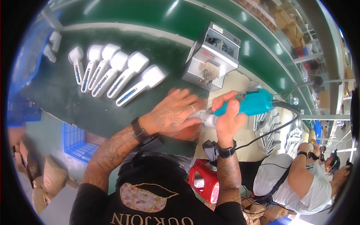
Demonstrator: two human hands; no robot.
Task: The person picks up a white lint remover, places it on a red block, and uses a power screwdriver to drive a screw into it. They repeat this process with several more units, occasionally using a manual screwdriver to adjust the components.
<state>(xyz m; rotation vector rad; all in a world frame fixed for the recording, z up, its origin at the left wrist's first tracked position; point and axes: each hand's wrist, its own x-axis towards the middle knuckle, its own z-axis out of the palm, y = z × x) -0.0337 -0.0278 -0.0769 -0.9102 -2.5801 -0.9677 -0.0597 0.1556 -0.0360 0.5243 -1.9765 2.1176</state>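
Note:
My left hand [175, 111], palm down and slightly blurred, closes over a white plastic part [209, 119], most of which is hidden by my fingers. An orange-brown patch [187, 132] shows beneath it. In my right hand [229, 119] is a teal electric screwdriver [255, 102], its front end pointing left, close to the white part. My right fingers wrap round its front section, and a black cord trails from its back. Left of my hands, several white handheld devices [129, 73] with round heads and slotted long handles lie in a slanting row.
A grey box-shaped machine [213, 56] stands behind my hands. More white devices [267, 129] are to the right, beside a co-worker [296, 176] in white. A blue crate [77, 140] sits below the green table's [48, 88] left edge; a red stool [204, 183] is near me.

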